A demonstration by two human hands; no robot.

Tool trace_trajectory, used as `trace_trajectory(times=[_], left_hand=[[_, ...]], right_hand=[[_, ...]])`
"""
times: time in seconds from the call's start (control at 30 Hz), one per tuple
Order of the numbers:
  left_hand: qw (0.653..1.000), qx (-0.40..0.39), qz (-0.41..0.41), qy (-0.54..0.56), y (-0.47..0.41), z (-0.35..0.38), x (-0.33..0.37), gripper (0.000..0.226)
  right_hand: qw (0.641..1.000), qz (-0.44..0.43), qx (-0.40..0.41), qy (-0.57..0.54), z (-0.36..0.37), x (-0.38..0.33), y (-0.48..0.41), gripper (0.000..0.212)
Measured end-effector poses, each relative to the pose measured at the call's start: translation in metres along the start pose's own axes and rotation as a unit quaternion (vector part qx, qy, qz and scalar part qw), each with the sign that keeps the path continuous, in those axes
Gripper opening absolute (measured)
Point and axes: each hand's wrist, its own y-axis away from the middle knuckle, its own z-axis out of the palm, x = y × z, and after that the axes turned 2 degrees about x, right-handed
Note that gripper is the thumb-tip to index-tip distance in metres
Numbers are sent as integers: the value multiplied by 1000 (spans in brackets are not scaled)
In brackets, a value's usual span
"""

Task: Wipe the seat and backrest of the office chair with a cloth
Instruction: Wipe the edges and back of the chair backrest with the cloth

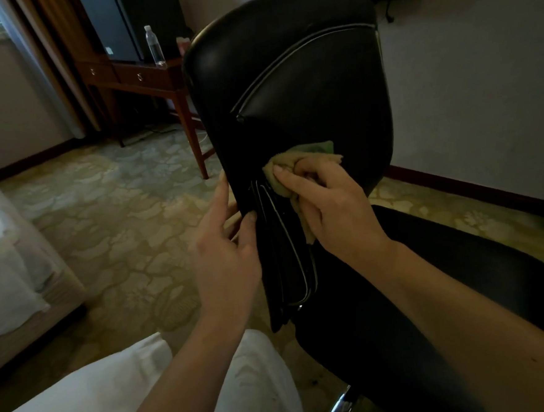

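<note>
We're on the backrest here, the black leather panel of the office chair, filling the middle of our view and running up to twelve o'clock. The cloth, a bunched tan one with a green corner, is pressed against the lower part of that panel, dead centre, just beside the white-piped seam. The right hand has it, fingers curled over the wad, clamped on it and bearing into the leather.

At seven o'clock from the cloth, the left hand steadies the chair. Its thumb is on the front face and its other fingers reach behind the backrest's near edge, pinching it. The seat sits dark at four o'clock, under the right forearm, with no cloth on it.

So we call this the backrest step, low on the panel, and we judge the seat not yet in hand. Next, we reckon, the cloth wants strokes up toward the crown at twelve o'clock and along the piping, where dust would lodge. The left hand's brace should hold so the chair doesn't swivel away. Then it's down to the seat.

Further out there's a wooden tabletop at ten o'clock with a clear bottle standing on it. A white bed is at nine o'clock, with patterned carpet between.
</note>
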Motion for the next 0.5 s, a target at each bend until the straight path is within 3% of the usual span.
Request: trace_trajectory(times=[0.33,0.5], left_hand=[[1000,1,-1,-5,2,-1,-1,63],[1000,8,-4,-13,3,0,-5,62]], right_hand=[[999,-2,25,37,-9,-13,-22,38],[999,13,19,-37,-4,-8,3,35]])
